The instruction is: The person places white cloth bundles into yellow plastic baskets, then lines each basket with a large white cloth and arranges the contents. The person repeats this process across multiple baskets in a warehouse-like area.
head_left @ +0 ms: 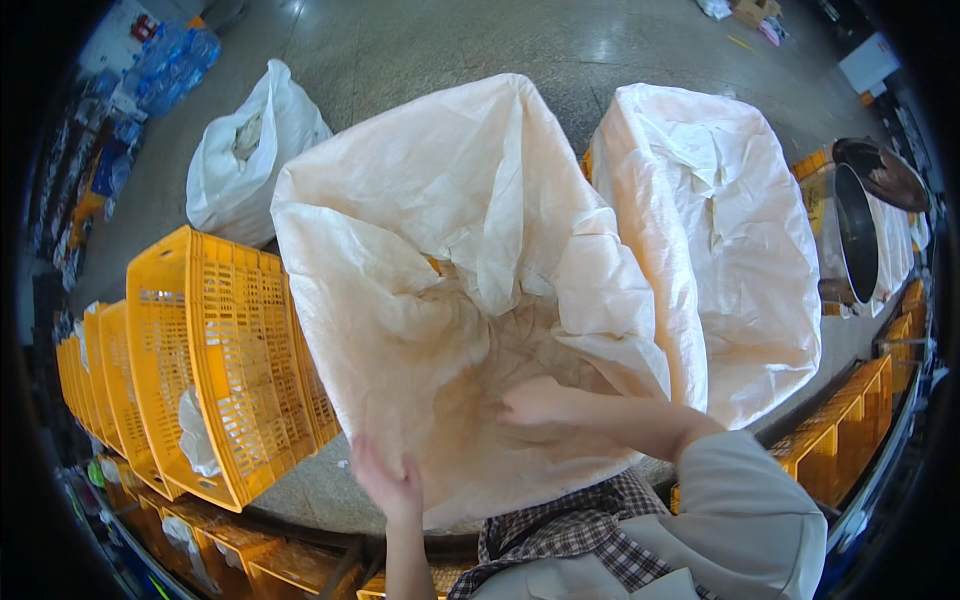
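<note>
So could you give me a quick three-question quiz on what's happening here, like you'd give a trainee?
1. True or false: the right hand reaches inside the open cream woven sack.
2. Where does the left hand rest? A) on the sack's near outer wall B) on the yellow crate C) on the dark metal pot
3. Fill in: a second cream sack stands to the open sack's ____.

Key: 1 true; 2 A; 3 right.
</note>
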Available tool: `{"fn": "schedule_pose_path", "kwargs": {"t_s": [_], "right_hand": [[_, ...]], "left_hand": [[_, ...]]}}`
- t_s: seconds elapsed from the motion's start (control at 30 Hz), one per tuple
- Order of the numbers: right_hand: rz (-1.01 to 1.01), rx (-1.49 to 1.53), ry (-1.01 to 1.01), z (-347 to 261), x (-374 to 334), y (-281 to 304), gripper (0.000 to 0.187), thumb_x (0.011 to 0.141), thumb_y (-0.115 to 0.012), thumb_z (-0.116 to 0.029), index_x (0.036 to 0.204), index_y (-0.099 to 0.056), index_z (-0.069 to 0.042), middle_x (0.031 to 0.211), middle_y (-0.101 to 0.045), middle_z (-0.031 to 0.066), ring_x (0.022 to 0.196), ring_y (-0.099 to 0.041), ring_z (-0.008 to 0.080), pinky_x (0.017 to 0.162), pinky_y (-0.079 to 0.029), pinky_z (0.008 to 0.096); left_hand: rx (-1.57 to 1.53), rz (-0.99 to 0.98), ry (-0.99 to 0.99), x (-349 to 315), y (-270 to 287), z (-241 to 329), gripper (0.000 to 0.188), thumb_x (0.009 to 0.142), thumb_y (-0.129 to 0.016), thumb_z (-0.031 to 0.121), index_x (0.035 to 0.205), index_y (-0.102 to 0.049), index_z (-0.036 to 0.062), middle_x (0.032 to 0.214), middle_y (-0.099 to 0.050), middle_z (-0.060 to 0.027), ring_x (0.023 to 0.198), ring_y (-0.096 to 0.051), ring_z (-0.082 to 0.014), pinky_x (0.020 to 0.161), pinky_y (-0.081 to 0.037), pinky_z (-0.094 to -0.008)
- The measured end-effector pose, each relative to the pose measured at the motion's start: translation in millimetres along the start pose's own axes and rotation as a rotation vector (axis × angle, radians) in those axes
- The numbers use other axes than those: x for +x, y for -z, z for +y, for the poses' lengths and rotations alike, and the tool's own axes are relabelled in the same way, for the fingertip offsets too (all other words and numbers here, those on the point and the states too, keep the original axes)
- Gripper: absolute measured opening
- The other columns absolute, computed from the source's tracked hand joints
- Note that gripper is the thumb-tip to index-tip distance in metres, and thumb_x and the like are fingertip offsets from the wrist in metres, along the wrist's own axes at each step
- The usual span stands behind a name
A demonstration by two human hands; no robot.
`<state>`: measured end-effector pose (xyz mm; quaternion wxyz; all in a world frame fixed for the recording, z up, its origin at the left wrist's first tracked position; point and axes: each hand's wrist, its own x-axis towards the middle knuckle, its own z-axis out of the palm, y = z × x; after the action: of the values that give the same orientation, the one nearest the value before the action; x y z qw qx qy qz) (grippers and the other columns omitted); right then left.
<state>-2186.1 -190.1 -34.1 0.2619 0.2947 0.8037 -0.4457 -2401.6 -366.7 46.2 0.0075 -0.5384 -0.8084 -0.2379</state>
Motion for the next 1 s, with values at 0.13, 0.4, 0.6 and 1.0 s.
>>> {"fn": "schedule_pose_path", "kwargs": {"t_s": [0.13, 0.4, 0.6, 1.0], "right_hand": [[-0.287, -0.076, 0.038, -9.3, -107.2, -1.5, 0.064, 0.079, -0.053, -0.065, 0.106, -0.066, -0.009, 0.109, -0.064, 0.0133, 0.104, -0.058, 0.0352, 0.076, -0.05, 0.047], [0.41, -0.476, -0.187, -24.0, -177.8, -79.1, 0.039, 0.063, -0.074, -0.038, 0.093, -0.062, -0.016, 0.094, -0.058, 0.0043, 0.094, -0.057, 0.0269, 0.078, -0.05, 0.0392], [0.612, -0.475, -0.223, -40.0, -178.3, -114.6, 0.034, 0.063, -0.076, -0.035, 0.09, -0.065, -0.018, 0.097, -0.059, 0.0024, 0.096, -0.055, 0.0269, 0.076, -0.05, 0.0391], [0.736, -0.492, -0.46, -43.0, -159.8, -154.5, 0.035, 0.054, -0.08, -0.018, 0.082, -0.06, -0.011, 0.092, -0.056, 0.0093, 0.093, -0.053, 0.0315, 0.079, -0.046, 0.0426]], "left_hand": [[-0.172, -0.086, 0.392, -55.8, 29.0, -20.5, 0.069, 0.074, -0.066, 0.003, 0.135, -0.035, -0.0044, 0.136, -0.036, -0.0283, 0.125, -0.039, -0.0427, 0.106, -0.03, -0.0485], [-0.47, -0.109, 0.433, -83.4, 10.9, -41.2, 0.055, 0.084, -0.051, 0.004, 0.136, -0.035, -0.0024, 0.124, -0.051, -0.0264, 0.113, -0.052, -0.0382, 0.096, -0.041, -0.0405], [-0.371, -0.093, 0.285, -85.0, 3.1, -62.2, 0.056, 0.081, -0.055, 0.006, 0.135, -0.04, -0.001, 0.116, -0.057, -0.024, 0.102, -0.058, -0.0368, 0.087, -0.048, -0.041], [-0.538, -0.432, 0.122, -41.3, 21.7, -104.8, 0.067, 0.086, -0.055, 0.034, 0.139, -0.028, 0.0013, 0.128, -0.046, -0.0244, 0.113, -0.051, -0.0371, 0.094, -0.044, -0.0422]]}}
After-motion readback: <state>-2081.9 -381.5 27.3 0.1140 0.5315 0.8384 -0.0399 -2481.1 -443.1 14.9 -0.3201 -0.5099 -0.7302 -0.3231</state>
